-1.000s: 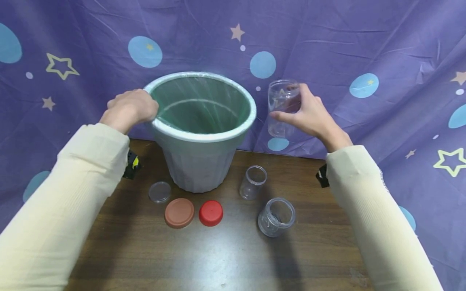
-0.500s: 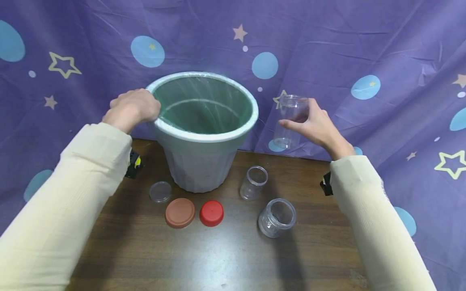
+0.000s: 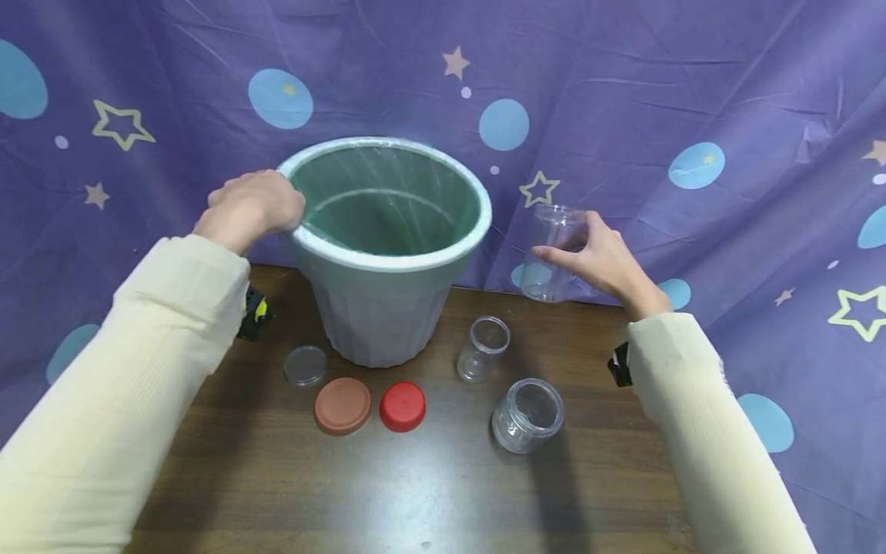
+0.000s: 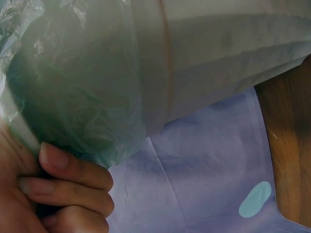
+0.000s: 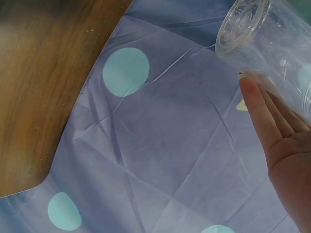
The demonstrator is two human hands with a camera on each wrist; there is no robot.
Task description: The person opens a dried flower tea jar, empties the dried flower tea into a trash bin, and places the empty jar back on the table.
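Note:
My left hand (image 3: 251, 203) grips the left rim of a grey trash bin (image 3: 377, 319). A thin green plastic liner (image 4: 87, 107) lines the bin and hangs over its rim; the fingers are curled in the left wrist view. To the right of the bin, my right hand (image 3: 612, 263) holds a tall clear plastic jar (image 3: 545, 278) upright between thumb and fingers, raised near the table's back edge. The jar has no lid. In the right wrist view its round base (image 5: 243, 24) shows, with the fingers (image 5: 262, 109) along its side.
On the wooden table (image 3: 291, 492) stand two lidless clear jars, a narrow jar (image 3: 477, 358) and a wider jar (image 3: 519, 427). Before the bin lie a clear lid (image 3: 304, 365), a brownish-orange lid (image 3: 342, 405) and a red cap (image 3: 402, 406). A purple patterned curtain (image 3: 595, 100) hangs behind.
The jar in my right hand has come down and slightly rightward, from beside the bin's rim towards the table's back edge. My left hand keeps its hold on the bin.

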